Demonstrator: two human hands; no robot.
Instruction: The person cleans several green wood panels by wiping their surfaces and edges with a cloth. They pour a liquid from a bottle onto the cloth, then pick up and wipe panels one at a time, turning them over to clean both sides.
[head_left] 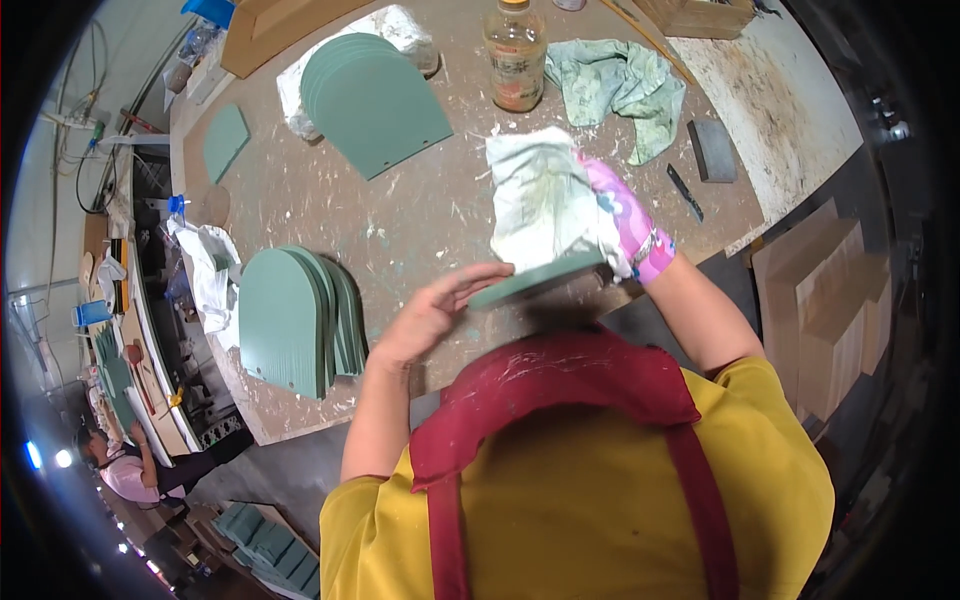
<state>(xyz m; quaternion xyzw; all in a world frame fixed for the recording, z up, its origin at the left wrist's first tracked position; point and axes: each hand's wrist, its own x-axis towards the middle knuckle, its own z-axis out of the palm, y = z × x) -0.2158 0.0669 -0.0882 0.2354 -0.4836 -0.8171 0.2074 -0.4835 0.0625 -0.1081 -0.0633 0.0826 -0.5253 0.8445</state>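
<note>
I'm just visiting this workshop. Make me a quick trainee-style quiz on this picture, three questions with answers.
1. True or false: the person's right hand is ungloved.
2. What stands just left of the crumpled pale-green cloth?
A) a metal kettle
B) a glass bottle
C) a desk lamp
3. Fill the gap: the left hand is at the left end of a green ____.

Key: 1. False, it wears a pink patterned glove; 2. B; 3. board.
</note>
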